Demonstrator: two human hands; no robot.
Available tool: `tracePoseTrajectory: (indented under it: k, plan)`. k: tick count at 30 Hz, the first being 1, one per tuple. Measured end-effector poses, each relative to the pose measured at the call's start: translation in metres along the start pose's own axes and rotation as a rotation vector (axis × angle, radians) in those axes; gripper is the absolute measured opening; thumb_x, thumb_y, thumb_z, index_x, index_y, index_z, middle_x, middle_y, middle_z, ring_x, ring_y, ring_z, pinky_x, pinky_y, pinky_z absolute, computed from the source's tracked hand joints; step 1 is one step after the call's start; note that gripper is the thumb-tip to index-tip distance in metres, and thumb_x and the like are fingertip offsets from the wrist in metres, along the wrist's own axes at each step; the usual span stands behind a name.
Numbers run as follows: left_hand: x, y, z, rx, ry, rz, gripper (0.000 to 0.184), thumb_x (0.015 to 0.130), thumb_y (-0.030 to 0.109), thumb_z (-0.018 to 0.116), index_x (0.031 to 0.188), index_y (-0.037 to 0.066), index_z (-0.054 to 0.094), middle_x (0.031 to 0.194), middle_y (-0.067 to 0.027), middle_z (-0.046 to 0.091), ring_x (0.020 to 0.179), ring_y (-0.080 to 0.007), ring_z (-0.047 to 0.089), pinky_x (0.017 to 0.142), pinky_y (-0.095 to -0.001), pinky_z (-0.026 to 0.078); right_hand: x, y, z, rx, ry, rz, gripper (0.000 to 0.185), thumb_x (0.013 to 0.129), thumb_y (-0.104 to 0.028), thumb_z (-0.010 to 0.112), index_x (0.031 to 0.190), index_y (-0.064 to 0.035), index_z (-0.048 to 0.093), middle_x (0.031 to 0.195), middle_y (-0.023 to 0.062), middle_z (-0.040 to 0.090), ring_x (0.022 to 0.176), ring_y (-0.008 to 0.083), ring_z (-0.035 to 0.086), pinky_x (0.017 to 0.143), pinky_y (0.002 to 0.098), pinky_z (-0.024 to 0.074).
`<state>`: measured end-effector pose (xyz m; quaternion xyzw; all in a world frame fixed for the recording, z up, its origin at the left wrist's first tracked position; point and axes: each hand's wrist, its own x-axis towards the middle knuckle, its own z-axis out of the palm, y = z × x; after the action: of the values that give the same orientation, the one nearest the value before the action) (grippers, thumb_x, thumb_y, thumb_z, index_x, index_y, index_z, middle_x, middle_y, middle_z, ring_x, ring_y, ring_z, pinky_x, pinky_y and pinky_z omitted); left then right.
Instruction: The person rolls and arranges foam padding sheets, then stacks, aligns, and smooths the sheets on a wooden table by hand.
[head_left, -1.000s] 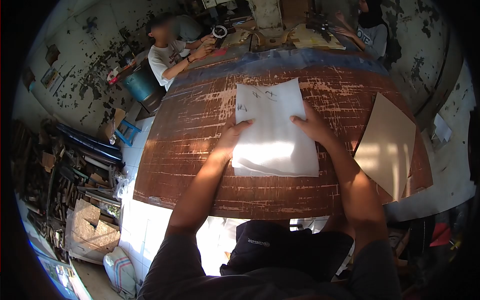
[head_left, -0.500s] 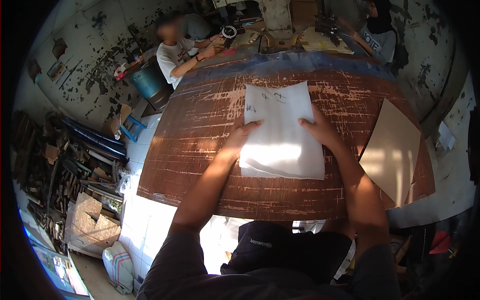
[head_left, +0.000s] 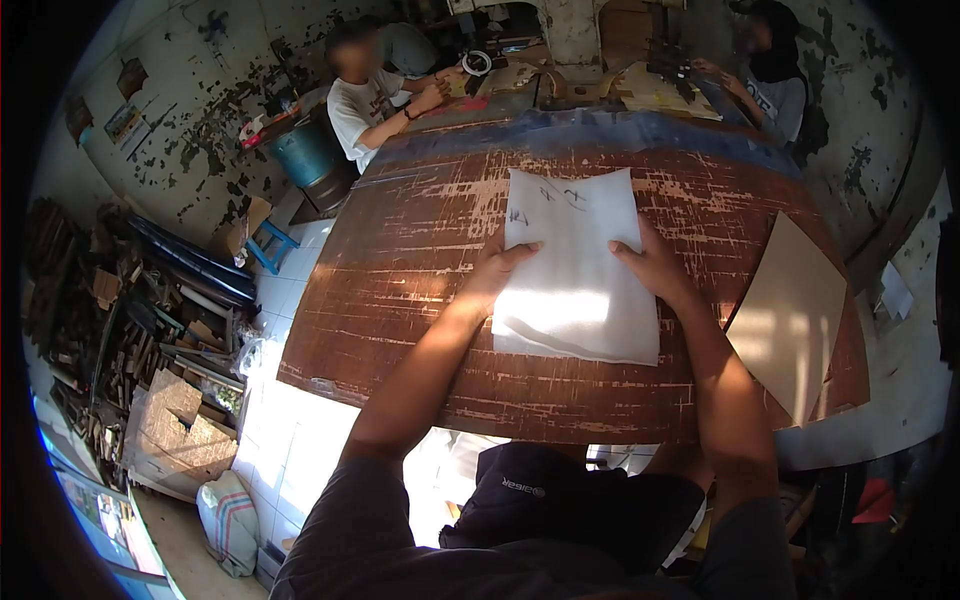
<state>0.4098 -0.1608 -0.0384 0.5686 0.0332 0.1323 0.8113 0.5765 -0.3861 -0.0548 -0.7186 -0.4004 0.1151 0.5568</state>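
A white, slightly see-through sheet [head_left: 575, 255] with dark handwritten marks near its far edge is held between both hands, over the worn brown tabletop [head_left: 400, 300]. It may be a stack, as its near edge looks layered; I cannot tell how many sheets. My left hand [head_left: 503, 268] grips the left side, thumb on top and fingers hidden underneath or behind the edge. On the right side, my right hand [head_left: 655, 258] grips it the same way. A bright patch of sunlight falls across the sheet's lower half.
A tan board [head_left: 790, 320] lies at the table's right. Blue-grey plastic sheeting [head_left: 580, 130] covers the far edge. Beyond it, one person [head_left: 365, 105] works at left and another [head_left: 775, 90] at right. Wood scraps [head_left: 120, 310] and a blue stool [head_left: 268, 245] stand left.
The whole view has shifted slightly to the right and down, as the camera moved. Both hands keep the same grip on the white sheet.
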Motion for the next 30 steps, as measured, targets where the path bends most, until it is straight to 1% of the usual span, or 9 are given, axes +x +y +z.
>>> tracePoseTrajectory:
  k: [2, 4, 13, 17, 20, 30]
  plan:
    - [0.001, -0.001, -0.002, -0.008, -0.024, -0.004, 0.043, 0.095, 0.003, 0.062, 0.136, -0.005, 0.052, 0.121, -0.0180, 0.067, 0.103, -0.0251, 0.070, 0.088, -0.0369, 0.061, 0.000, 0.000, -0.001, -0.005, 0.003, -0.012, 0.064, 0.097, -0.019, 0.066, 0.151, -0.0005, 0.038, 0.142, 0.0193, 0.056, 0.127, 0.0281, 0.057, 0.106, 0.0417, 0.0454]
    - [0.000, 0.001, 0.001, -0.011, -0.011, -0.011, 0.043, 0.095, 0.003, 0.062, 0.136, -0.005, 0.051, 0.122, -0.0181, 0.066, 0.104, -0.0252, 0.070, 0.088, -0.0367, 0.061, -0.002, -0.006, -0.001, -0.007, 0.000, 0.012, 0.065, 0.097, -0.022, 0.068, 0.151, 0.0002, 0.039, 0.140, 0.0171, 0.057, 0.126, 0.0239, 0.055, 0.107, 0.0391, 0.0441]
    - [-0.001, 0.002, 0.002, 0.009, 0.002, -0.011, 0.046, 0.095, 0.003, 0.063, 0.138, -0.005, 0.050, 0.122, -0.0189, 0.066, 0.106, -0.0262, 0.070, 0.088, -0.0376, 0.061, -0.002, -0.003, -0.002, -0.051, -0.003, 0.010, 0.065, 0.097, -0.023, 0.068, 0.151, -0.0001, 0.038, 0.140, 0.0168, 0.057, 0.125, 0.0244, 0.055, 0.106, 0.0386, 0.0453]
    - [0.000, 0.000, -0.001, 0.010, 0.010, -0.014, 0.046, 0.095, 0.003, 0.063, 0.138, -0.005, 0.049, 0.123, -0.0195, 0.065, 0.106, -0.0274, 0.070, 0.088, -0.0384, 0.061, -0.001, -0.001, -0.001, -0.010, -0.008, 0.023, 0.065, 0.098, -0.023, 0.068, 0.151, -0.0003, 0.038, 0.140, 0.0165, 0.057, 0.124, 0.0238, 0.056, 0.105, 0.0384, 0.0457]
    - [0.000, 0.001, -0.001, 0.008, 0.014, -0.020, 0.046, 0.095, 0.003, 0.063, 0.138, -0.006, 0.049, 0.123, -0.0198, 0.065, 0.106, -0.0279, 0.070, 0.088, -0.0385, 0.061, 0.000, 0.005, -0.001, -0.021, -0.002, -0.025, 0.065, 0.098, -0.022, 0.067, 0.151, -0.0006, 0.038, 0.140, 0.0164, 0.057, 0.124, 0.0238, 0.056, 0.105, 0.0387, 0.0459]
    - [0.001, -0.001, -0.003, -0.001, -0.002, -0.044, 0.045, 0.095, 0.004, 0.063, 0.137, -0.005, 0.051, 0.121, -0.0188, 0.066, 0.105, -0.0256, 0.070, 0.087, -0.0375, 0.062, -0.002, -0.002, -0.002, -0.055, 0.002, 0.024, 0.063, 0.098, -0.022, 0.067, 0.151, -0.0003, 0.039, 0.140, 0.0177, 0.057, 0.126, 0.0246, 0.055, 0.106, 0.0391, 0.0454]
